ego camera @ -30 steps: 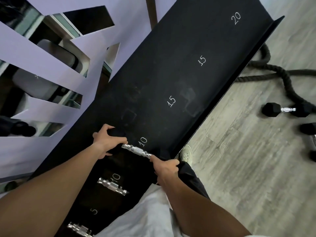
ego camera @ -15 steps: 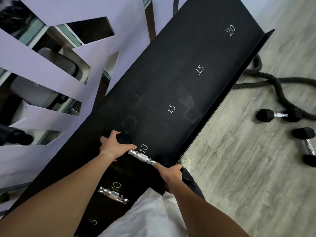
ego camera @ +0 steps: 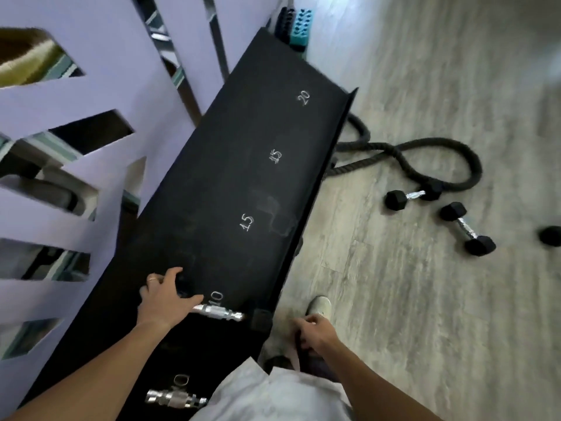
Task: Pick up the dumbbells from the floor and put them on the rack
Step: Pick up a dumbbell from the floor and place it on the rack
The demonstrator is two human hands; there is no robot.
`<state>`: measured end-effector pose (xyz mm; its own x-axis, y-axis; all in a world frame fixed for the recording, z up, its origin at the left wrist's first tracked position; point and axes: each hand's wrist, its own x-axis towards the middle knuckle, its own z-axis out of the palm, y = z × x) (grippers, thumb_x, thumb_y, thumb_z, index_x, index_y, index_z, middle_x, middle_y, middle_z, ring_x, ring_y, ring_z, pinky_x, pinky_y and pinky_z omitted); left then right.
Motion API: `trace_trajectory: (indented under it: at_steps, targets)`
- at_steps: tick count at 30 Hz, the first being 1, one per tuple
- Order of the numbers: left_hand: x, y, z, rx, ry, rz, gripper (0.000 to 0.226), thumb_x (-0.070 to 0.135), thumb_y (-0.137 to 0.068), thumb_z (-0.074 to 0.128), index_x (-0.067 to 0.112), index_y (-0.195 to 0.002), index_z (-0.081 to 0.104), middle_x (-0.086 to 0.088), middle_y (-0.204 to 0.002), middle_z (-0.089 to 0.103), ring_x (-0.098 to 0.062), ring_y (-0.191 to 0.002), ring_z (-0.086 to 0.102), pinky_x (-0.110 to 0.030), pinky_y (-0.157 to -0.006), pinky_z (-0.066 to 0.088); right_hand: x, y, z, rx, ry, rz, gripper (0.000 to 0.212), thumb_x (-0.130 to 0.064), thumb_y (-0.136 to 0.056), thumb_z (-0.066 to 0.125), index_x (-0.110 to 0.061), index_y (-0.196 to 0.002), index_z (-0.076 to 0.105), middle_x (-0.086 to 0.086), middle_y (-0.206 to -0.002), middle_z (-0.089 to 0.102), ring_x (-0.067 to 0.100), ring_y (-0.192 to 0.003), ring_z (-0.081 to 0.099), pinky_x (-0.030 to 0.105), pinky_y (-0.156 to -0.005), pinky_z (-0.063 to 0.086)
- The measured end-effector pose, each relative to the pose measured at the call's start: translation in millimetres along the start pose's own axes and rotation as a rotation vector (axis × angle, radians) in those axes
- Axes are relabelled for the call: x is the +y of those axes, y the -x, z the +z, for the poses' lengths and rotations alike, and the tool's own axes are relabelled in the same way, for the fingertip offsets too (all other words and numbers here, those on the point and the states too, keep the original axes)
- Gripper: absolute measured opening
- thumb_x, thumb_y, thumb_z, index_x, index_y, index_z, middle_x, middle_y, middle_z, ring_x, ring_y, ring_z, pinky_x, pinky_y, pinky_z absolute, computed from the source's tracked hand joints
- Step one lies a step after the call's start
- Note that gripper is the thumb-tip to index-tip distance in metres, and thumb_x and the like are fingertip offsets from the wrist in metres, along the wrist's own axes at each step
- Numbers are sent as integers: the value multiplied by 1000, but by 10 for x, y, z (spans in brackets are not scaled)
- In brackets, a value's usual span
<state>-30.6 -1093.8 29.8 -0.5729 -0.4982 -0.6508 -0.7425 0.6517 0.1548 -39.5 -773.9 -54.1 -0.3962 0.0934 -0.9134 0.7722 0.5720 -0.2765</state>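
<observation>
A long black rack (ego camera: 230, 183) runs diagonally, chalked with 10, 15, 15 and 20. A black dumbbell with a chrome handle (ego camera: 218, 312) lies across the rack at the upper 10 mark. My left hand (ego camera: 165, 296) rests over its far head, fingers spread. My right hand (ego camera: 312, 332) hangs off the rack's front edge, fingers loosely curled, holding nothing. A second dumbbell (ego camera: 174, 398) lies at the lower 10 mark. On the floor to the right lie two black hex dumbbells (ego camera: 409, 196) (ego camera: 467, 229), and the head of a third (ego camera: 551, 236) shows at the frame's edge.
A thick black rope (ego camera: 425, 161) coils on the grey wood floor beside the rack's far end, touching one floor dumbbell. My shoe (ego camera: 318, 305) stands by the rack's front edge. A lilac cut-out wall (ego camera: 91, 95) runs behind the rack. Teal and black blocks (ego camera: 296, 25) sit at its far end.
My right hand has let go of the dumbbell's near head and dropped off the rack's front edge. The dumbbell now lies on the rack. My view has swung right, showing more floor.
</observation>
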Motion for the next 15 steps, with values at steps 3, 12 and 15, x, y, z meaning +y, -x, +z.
trace_trajectory:
  at_steps: [3,12,15]
  targets:
    - [437,89,6,16,-186,108,58,55,-83,70,34,-133,50,-5,-138,43,-32,-127,41,-47,-99,46,250,5,-429,53,-86,50,27,-40,-82,73,-16,-93,66,12,-96,74,33,-92,72,45,-83,62]
    - [2491,754,669,-311,-221,469,14,41,-83,74,36,-93,65,6,-91,70,-12,-85,66,-35,-88,56,610,255,-2095,116,-295,-11,16,-32,-95,64,-18,-98,60,3,-85,65,18,-67,63,26,-59,47]
    - [3296,1069,1097,-391,-279,561,11,38,-88,72,32,-96,66,6,-92,68,-8,-81,63,-27,-79,54,928,259,-2749,153,-360,-33,14,-32,-94,65,-19,-93,59,2,-78,62,17,-63,60,26,-58,44]
